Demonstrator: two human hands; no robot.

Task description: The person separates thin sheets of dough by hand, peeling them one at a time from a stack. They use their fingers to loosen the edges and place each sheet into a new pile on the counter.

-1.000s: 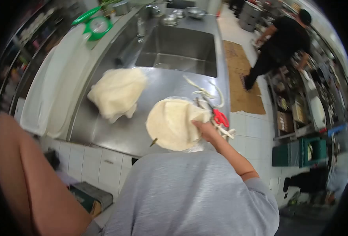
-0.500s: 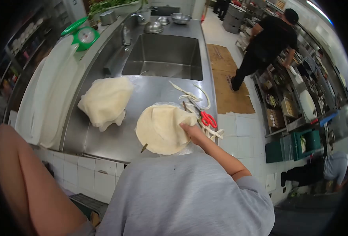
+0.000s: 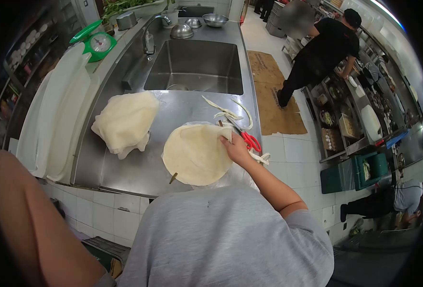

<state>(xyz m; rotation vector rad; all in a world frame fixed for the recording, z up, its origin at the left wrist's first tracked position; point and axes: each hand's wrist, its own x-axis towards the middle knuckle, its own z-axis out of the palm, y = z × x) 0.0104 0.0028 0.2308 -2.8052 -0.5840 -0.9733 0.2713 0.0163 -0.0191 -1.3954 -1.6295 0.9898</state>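
A round, pale, thin dough sheet (image 3: 194, 155) lies flat on the steel counter, apparently on others like it with clear plastic beneath. My right hand (image 3: 236, 147) pinches its upper right edge between thumb and fingers. A thin brown stick (image 3: 173, 178) pokes out at the lower left, and a similar tip shows at the upper right. Red-handled scissors (image 3: 251, 141) lie just beyond my right hand, beside trimmed dough strips (image 3: 223, 110). To the left sits a draped heap of similar sheets (image 3: 126, 122). My left arm (image 3: 44, 225) is bent at the left; its hand is out of view.
A steel sink (image 3: 194, 67) is set into the counter (image 3: 125, 172) ahead, with metal bowls (image 3: 181, 31) behind it. Long white trays (image 3: 53, 119) and a green scale (image 3: 98, 44) stand left. A person in black (image 3: 326, 52) works at the right-hand shelves.
My right hand has moved slightly up, and the lifted, folded part of the top dough sheet now lies flatter. The view has shifted a little; the person in black still leans over the shelves.
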